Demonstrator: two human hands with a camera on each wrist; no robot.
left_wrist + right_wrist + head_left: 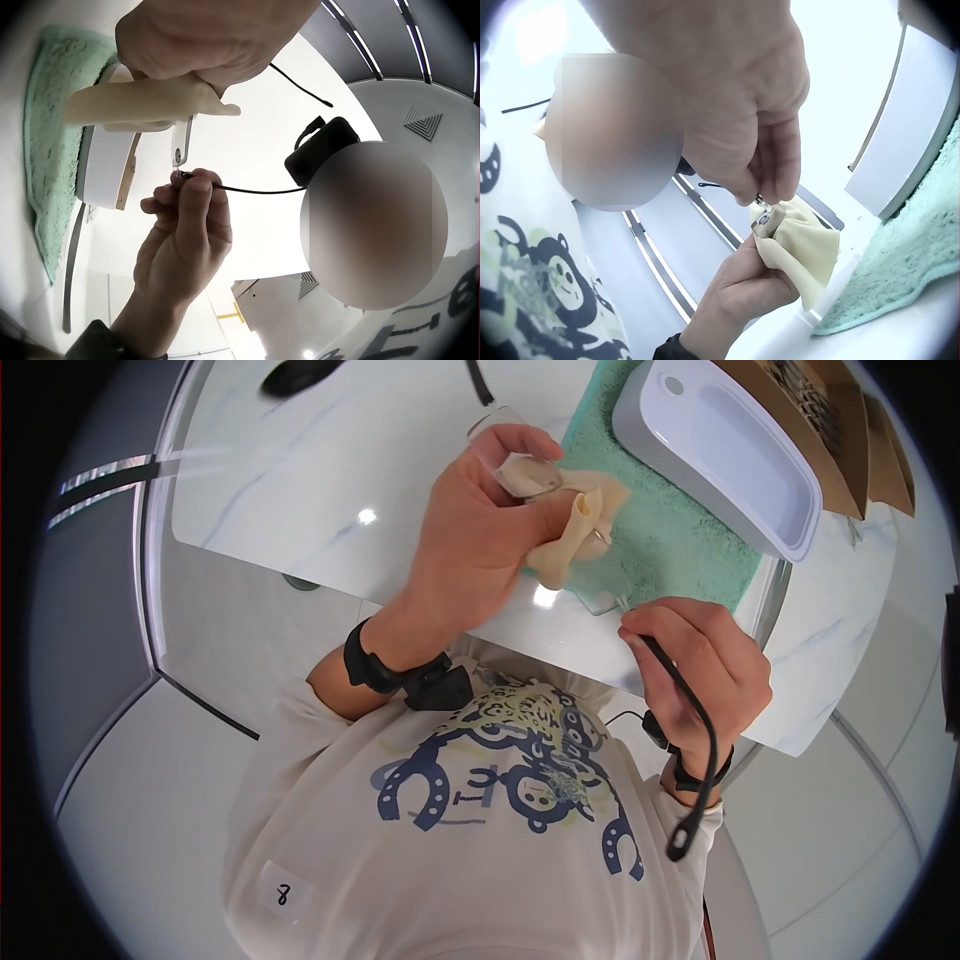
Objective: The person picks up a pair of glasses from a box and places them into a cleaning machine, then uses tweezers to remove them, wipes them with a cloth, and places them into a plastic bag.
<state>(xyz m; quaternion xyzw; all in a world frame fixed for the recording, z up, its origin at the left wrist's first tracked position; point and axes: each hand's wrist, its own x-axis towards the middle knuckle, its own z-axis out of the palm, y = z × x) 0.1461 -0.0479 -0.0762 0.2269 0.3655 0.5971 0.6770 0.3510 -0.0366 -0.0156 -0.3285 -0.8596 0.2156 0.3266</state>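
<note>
A pair of clear glasses with dark temples is held between the two hands. My left hand [470,545] grips a cream cloth [562,565] folded round the middle of the glasses; one clear lens [600,592] shows below the cloth. With thumb and fingers my right hand [705,665] pinches a black temple [708,732] close to its hinge, the curved tip hanging towards the shirt. In the left wrist view the cloth [135,103] lies under the left hand [217,37], with the right hand [187,240] below. The right wrist view shows the cloth [810,244] bunched beside the left fingers.
A green towel [690,555] lies on the white marbled table [300,470], with a white tray [640,410] partly on it. Behind the tray, at the back right, stands a brown cardboard box [850,460]. A black rounded object [298,374] is at the back left.
</note>
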